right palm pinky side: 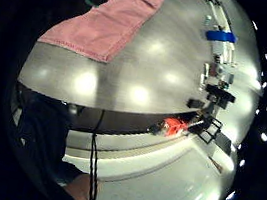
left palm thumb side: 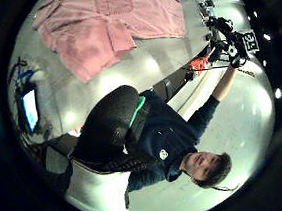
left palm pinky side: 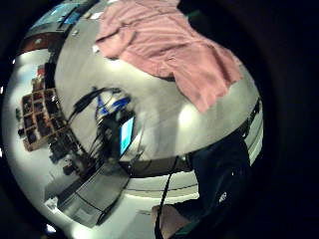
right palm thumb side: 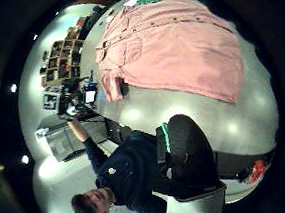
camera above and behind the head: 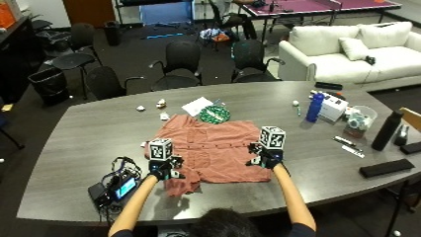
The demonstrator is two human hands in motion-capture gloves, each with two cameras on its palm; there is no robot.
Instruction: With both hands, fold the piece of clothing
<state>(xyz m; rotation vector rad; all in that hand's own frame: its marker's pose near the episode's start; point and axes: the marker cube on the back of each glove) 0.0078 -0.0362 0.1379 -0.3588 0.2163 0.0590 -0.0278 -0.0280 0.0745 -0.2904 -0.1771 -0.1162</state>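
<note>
A pink short-sleeved shirt lies spread flat on the grey table, button front up; its near left sleeve is bunched. My left hand hovers over that near left corner. My right hand hovers at the shirt's near right edge. Both palms are lifted off the cloth and hold nothing, with the fingers relaxed. The palm views show the shirt from a distance, with the table's near edge and the person's dark top below it.
A small device with a lit screen and cables sits left of my left hand. A green round disc and white paper lie beyond the collar. A blue bottle, a box, a black bottle and a black case stand at the right.
</note>
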